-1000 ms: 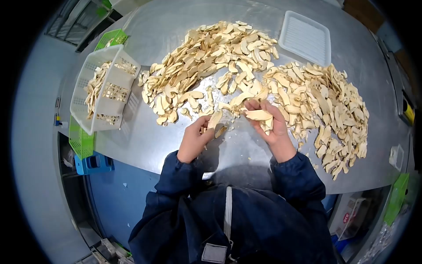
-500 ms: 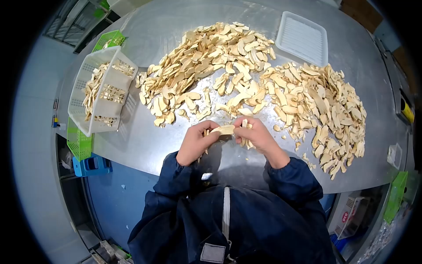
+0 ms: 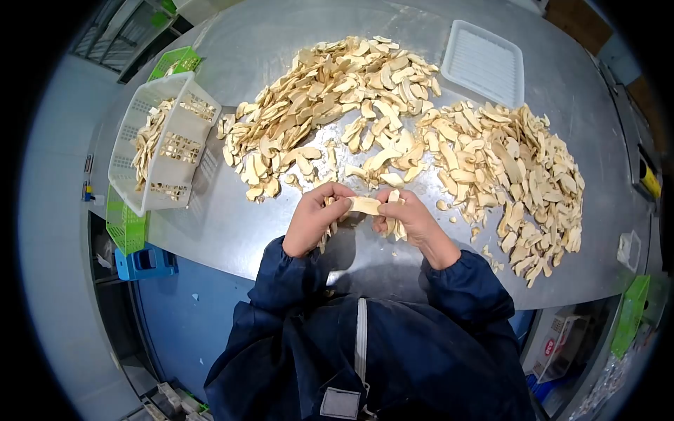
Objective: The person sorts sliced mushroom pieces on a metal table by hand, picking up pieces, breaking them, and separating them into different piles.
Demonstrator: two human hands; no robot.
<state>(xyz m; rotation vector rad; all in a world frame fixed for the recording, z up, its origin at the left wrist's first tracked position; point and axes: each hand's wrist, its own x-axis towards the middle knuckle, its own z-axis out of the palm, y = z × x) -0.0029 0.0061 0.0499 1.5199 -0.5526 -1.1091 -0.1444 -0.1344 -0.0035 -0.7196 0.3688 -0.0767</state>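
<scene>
Between my two hands stretches a pale dried mushroom slice [image 3: 365, 205], pinched at its left end by my left hand [image 3: 317, 216] and at its right end by my right hand [image 3: 413, 219]. Both hands are closed. More slices poke out below the left fingers, and others are tucked in the right palm [image 3: 395, 228]. Beyond my hands a heap of mushroom slices [image 3: 316, 91] spreads over the metal table [image 3: 232, 231]. To the right lies a second heap of slices [image 3: 519, 165].
A white basket [image 3: 168, 151] holding slices stands at the left, with green baskets [image 3: 126, 223] beside and behind it. At the back right sits a shallow white tray [image 3: 484, 63]. A blue stool [image 3: 146, 263] is below the table's left edge.
The slice between my hands has turned so its broad face shows more. My left hand has shifted slightly up, and slices under it hang differently. The heaps look the same.
</scene>
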